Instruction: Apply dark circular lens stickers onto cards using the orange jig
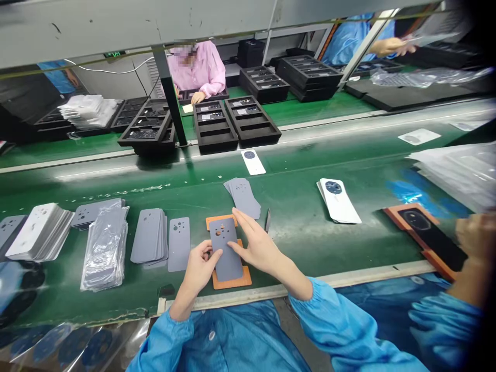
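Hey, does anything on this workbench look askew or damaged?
The grey panel stack just beyond the orange fixture is fanned unevenly, its edges misaligned. The green bench top looks ragged along its front edge at lower left, possibly worn.

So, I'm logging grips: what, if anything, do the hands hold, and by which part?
The grey panel, seemingly by its left edge in the left hand; the right hand touches its right side.

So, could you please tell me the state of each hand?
Left hand: curled at the left side of the grey panel, thumb on it; grip unclear.
Right hand: open, thumb on the panel.
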### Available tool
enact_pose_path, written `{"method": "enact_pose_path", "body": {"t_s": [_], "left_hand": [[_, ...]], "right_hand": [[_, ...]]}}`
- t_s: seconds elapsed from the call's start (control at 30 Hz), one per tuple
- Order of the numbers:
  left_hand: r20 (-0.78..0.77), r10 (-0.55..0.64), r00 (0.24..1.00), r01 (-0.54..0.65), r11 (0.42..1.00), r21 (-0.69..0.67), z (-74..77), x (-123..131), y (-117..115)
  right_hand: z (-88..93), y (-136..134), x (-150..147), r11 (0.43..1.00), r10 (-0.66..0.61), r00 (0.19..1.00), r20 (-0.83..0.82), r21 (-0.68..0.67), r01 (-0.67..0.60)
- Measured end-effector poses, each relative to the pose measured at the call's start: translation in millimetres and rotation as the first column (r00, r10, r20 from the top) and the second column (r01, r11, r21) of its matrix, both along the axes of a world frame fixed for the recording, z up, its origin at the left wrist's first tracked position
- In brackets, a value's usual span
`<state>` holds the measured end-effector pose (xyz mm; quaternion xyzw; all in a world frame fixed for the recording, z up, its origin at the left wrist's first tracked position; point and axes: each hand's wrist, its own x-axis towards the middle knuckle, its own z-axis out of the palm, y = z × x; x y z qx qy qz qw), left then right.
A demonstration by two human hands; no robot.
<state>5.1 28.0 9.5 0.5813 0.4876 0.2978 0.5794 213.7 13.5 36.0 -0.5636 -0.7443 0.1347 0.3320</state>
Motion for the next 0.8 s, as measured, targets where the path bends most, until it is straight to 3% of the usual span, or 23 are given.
{"method": "enact_pose_path", "body": {"t_s": [0.17,0.27,0.4,0.57,0.8], "left_hand": [[-0.206,0.028,0.978,0.027,0.965,0.262,-3.3,1.3,2.7],[-0.317,0.122,0.941,0.037,0.891,0.453,-6.4,-0.6,-0.3],[-0.44,0.193,0.877,0.118,0.801,0.587,-12.2,-6.0,-20.0],[-0.539,0.142,0.831,0.314,0.679,0.663,-16.6,-13.7,-53.6],[-0.603,0.113,0.79,0.374,0.69,0.62,-19.4,-16.0,-65.6]], "right_hand": [[8.7,10.1,-5.3,0.996,0.065,0.998,0.019,-0.064,-0.064],[6.1,14.2,-7.9,0.994,0.109,0.989,0.1,-0.045,-0.105],[-2.2,14.9,-11.6,0.995,0.097,0.966,0.239,-0.033,-0.092],[-10.6,13.4,-17.2,0.995,0.051,0.948,0.314,-0.102,-0.019],[-24.6,-7.3,-38.3,0.98,0.066,0.913,0.403,-0.196,0.016]]}}
